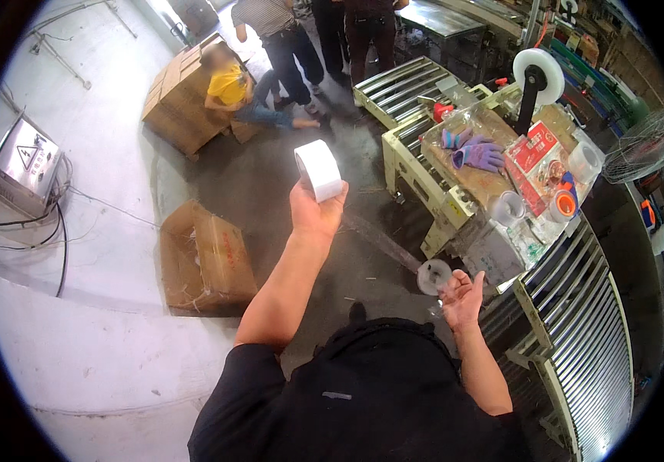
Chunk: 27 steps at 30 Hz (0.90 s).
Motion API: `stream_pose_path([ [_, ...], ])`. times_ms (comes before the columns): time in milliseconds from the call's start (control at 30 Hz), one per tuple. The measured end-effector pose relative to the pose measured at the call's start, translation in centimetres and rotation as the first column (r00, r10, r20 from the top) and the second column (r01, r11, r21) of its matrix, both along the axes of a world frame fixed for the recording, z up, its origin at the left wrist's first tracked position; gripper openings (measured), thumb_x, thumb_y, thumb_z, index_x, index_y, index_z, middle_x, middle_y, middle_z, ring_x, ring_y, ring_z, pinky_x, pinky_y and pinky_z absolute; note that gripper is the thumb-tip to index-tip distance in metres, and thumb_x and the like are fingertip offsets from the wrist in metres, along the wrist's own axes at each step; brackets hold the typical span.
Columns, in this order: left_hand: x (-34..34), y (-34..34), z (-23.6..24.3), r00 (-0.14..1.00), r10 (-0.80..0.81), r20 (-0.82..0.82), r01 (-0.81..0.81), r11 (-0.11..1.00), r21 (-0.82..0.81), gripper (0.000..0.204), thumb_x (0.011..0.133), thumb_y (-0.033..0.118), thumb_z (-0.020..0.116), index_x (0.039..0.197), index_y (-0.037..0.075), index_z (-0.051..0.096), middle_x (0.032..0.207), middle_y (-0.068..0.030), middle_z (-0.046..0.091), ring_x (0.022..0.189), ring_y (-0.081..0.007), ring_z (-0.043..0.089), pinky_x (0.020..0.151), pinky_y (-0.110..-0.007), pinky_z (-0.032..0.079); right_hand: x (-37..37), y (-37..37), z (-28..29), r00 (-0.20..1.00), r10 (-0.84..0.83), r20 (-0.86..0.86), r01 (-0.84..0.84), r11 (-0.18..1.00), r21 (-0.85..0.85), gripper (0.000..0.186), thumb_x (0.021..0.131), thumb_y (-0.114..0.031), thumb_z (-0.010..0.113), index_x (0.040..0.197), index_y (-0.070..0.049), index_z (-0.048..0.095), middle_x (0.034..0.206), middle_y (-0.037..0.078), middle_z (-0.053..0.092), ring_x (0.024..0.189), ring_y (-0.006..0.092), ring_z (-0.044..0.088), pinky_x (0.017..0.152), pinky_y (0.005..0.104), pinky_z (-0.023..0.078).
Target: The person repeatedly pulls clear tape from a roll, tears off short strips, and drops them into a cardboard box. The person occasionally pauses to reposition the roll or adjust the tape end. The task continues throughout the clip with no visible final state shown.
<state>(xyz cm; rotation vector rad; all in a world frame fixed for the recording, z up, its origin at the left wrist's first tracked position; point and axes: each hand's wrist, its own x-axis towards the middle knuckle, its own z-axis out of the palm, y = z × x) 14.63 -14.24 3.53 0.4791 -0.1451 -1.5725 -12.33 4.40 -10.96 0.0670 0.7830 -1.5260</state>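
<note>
My left hand [316, 212] is raised at the middle, its fingers wrapped round a wide white roll of tape [321, 171]. From near this hand a clear strip of tape [382, 240] stretches down to the right. It reaches a translucent roll of tape [434, 276] with a pale core, which hangs at the fingers of my right hand [464, 299]. The right thumb stands up apart from the roll, while the other fingers bend against its edge. How firmly they grip it is partly hidden.
An open cardboard box [216, 266] stands left on the floor. Right, a worktable holds purple gloves [480, 154], a red-and-white package [534, 158] and tape rolls [563, 205], beside a roller conveyor [578, 323]. A person [230, 86] sits by stacked cartons [174, 100]; others stand behind.
</note>
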Motion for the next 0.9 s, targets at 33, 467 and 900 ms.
stream_pose_path([
  [33,0.2,0.0,-0.1,0.997,-0.056,-0.046,0.053,0.995,-0.081,0.022,0.094,0.009,0.041,0.109,0.0,0.055,0.089,-0.0147,0.059,0.073,-0.0244,0.058,0.063,-0.036,0.053,-0.2,-0.6,-0.3,0.991,-0.109,0.084,0.101,0.991,0.089,0.061,0.097,-0.059,0.037,0.096,-0.003,0.061,0.07,0.004,0.056,0.062,0.0189,0.049,0.074,0.0357,0.046],
  [467,-7.0,3.5,3.7,0.872,0.101,0.479,0.108,0.915,-0.389,0.037,0.093,0.003,0.042,0.129,0.004,0.051,0.11,-0.0087,0.059,0.098,-0.0183,0.059,0.084,-0.033,0.05,4.0,-7.4,13.3,0.421,-0.113,-0.9,-0.537,0.768,-0.348,0.049,0.086,-0.022,0.068,0.129,-0.003,0.051,0.132,0.011,0.053,0.123,0.023,0.049,0.107,0.036,0.036],
  [900,-5.3,4.0,0.8,0.345,0.427,0.836,0.17,0.847,-0.503,0.054,0.083,0.004,0.062,0.135,0.001,0.045,0.121,-0.0128,0.055,0.107,-0.0216,0.055,0.091,-0.034,0.047,5.5,-8.8,16.1,0.627,0.155,-0.763,-0.629,0.68,-0.378,0.017,0.087,-0.014,0.069,0.078,-0.006,0.057,0.093,0.0,0.05,0.089,0.0087,0.048,0.082,0.0257,0.039],
])
